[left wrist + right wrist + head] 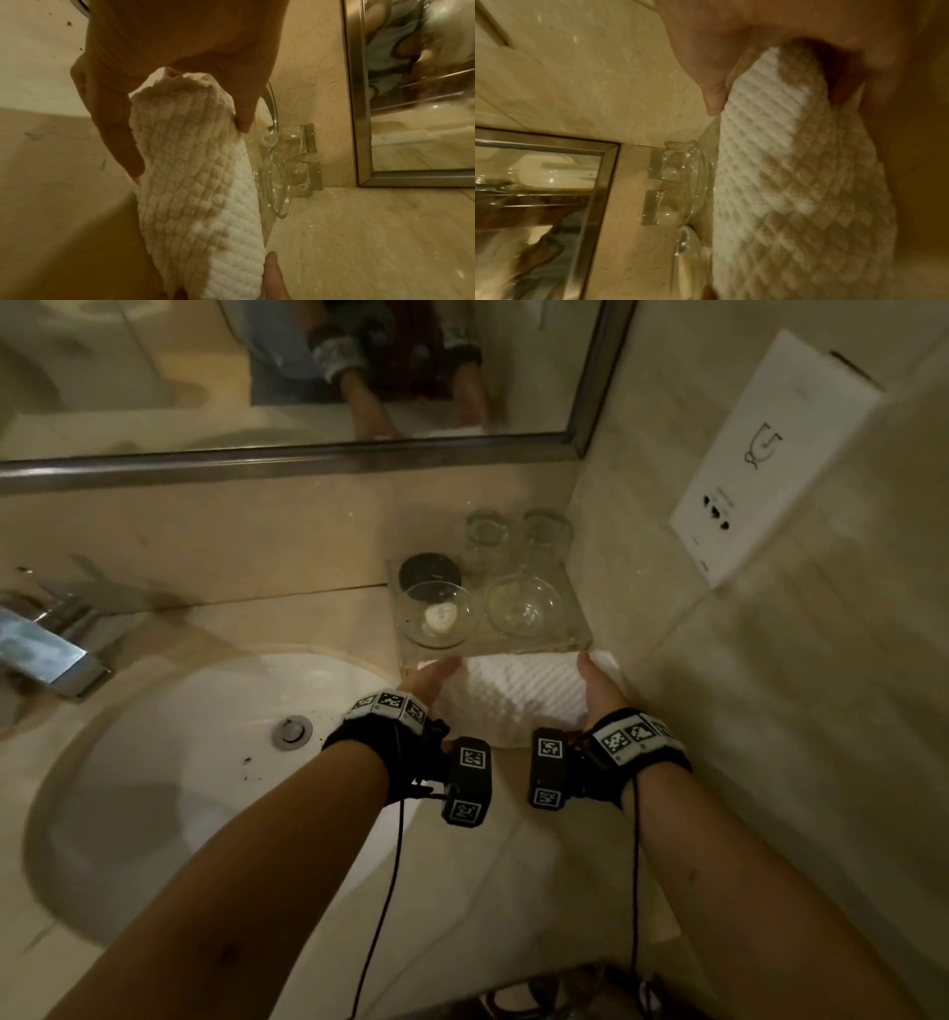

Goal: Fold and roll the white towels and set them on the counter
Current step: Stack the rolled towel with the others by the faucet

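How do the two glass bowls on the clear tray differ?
The left glass bowl holds a pale bar of soap; the right glass bowl looks empty. The left one stands in front of a dark round lid, the right one in front of two glass tumblers. Both are clear, upright, similar-sized, on the clear tray.

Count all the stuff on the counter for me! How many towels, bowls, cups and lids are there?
Towels: 1, rolled, held at its ends by the left hand and right hand
Glass bowls: 2
Glass cups: 2
Black lids: 1
Clear trays: 1
Total: 7
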The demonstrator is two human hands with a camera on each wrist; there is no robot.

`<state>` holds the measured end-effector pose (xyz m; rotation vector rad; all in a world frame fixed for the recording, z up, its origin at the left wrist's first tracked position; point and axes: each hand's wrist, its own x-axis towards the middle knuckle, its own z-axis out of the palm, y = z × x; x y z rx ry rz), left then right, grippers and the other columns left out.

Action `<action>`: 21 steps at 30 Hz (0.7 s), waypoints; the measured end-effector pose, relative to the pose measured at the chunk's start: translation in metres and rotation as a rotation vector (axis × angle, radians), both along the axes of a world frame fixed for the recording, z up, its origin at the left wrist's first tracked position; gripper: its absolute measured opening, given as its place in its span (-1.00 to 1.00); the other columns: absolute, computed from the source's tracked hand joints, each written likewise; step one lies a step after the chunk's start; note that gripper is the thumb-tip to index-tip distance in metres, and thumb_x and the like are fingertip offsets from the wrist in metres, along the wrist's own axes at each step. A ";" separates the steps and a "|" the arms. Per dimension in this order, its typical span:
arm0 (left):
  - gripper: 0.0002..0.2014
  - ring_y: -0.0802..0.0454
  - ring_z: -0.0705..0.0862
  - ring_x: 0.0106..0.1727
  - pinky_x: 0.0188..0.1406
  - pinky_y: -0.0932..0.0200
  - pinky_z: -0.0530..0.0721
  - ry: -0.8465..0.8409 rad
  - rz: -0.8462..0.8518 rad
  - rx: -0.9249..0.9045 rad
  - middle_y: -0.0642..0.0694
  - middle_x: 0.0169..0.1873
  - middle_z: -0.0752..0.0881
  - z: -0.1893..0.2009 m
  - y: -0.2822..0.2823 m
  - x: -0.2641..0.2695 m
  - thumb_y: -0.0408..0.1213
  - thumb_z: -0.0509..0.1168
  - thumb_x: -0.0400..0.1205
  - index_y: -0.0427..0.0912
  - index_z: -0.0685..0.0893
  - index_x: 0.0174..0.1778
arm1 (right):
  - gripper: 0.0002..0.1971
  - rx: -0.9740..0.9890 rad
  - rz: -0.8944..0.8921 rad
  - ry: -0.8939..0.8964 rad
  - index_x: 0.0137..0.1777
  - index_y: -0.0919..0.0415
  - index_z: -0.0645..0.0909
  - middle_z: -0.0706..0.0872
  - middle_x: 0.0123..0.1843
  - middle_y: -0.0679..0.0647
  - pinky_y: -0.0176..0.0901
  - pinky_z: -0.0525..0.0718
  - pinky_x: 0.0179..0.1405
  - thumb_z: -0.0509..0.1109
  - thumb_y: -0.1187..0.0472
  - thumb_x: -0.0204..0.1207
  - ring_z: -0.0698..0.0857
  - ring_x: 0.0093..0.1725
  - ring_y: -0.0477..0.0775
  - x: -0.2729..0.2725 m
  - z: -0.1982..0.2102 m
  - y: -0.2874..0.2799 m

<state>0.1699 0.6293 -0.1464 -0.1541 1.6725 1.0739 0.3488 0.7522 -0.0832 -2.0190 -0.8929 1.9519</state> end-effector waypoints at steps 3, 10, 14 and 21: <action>-0.35 -0.31 0.72 0.03 0.15 -0.36 0.61 -0.081 0.026 0.021 -0.28 0.01 0.75 0.050 -0.012 0.021 0.12 0.54 0.29 -0.14 0.64 0.23 | 0.30 0.025 0.064 -0.049 0.62 0.06 0.22 0.50 0.49 0.23 0.20 0.63 0.24 0.47 -0.52 -0.16 0.65 0.22 0.30 0.000 -0.012 0.005; -0.70 -0.19 0.61 -0.16 0.12 -0.17 0.68 -0.149 0.114 0.027 -0.22 -0.20 0.65 0.111 -0.048 0.041 -0.09 0.44 0.48 -0.20 0.58 -0.03 | -0.21 0.061 0.179 -0.090 0.38 0.28 0.41 0.57 0.02 0.20 -0.11 0.53 -0.39 0.49 -0.18 0.24 0.61 -0.17 0.22 0.002 0.015 -0.012; -0.68 -0.17 0.57 -0.22 0.21 -0.15 0.59 -0.167 0.153 0.035 -0.24 -0.33 0.66 0.119 -0.063 0.041 -0.04 0.33 0.58 -0.27 0.53 -0.22 | -0.21 0.027 0.103 0.006 0.31 0.27 0.37 0.56 0.04 0.23 -0.05 0.67 -0.19 0.53 -0.14 0.17 0.65 -0.08 0.27 0.009 0.016 -0.031; -0.57 -0.15 0.65 -0.21 -0.25 0.04 0.70 -0.123 0.143 0.005 -0.21 -0.19 0.67 0.112 -0.076 0.044 0.15 0.38 0.47 -0.19 0.61 -0.07 | -0.35 0.050 0.019 0.148 0.34 0.09 0.32 0.48 0.07 0.22 0.10 0.72 -0.13 0.54 -0.02 0.33 0.62 -0.07 0.30 0.025 0.030 -0.049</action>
